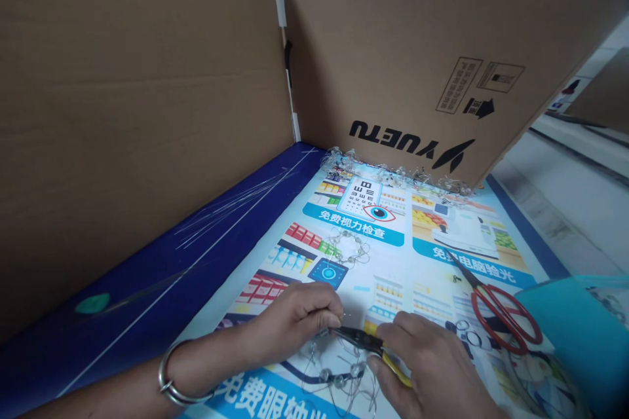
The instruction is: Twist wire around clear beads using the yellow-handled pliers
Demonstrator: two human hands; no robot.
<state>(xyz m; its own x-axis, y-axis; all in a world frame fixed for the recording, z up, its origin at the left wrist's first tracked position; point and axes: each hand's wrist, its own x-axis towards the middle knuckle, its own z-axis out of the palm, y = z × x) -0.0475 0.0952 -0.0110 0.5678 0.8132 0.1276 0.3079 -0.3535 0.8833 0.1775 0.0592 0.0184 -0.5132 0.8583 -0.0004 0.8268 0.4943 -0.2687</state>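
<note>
My left hand [299, 321], with a metal bangle [171, 389] on its wrist, is closed in a pinch on a piece of thin wire. My right hand [427, 363] grips pliers [361, 339] with black jaws and yellow handles; the jaw tips touch the wire at my left fingertips. Below both hands hangs or lies a ring of clear beads and looped wire [339, 380]. A second beaded wire ring [348, 249] lies on the printed sheet beyond my left hand.
Red-handled scissors [506, 317] lie right of my right hand. Cardboard walls [403, 65] stand behind and left. Beaded wire pieces [393, 175] line the back wall's foot. Loose wires [230, 206] and a green piece [92, 304] lie left; a teal item [570, 321] sits right.
</note>
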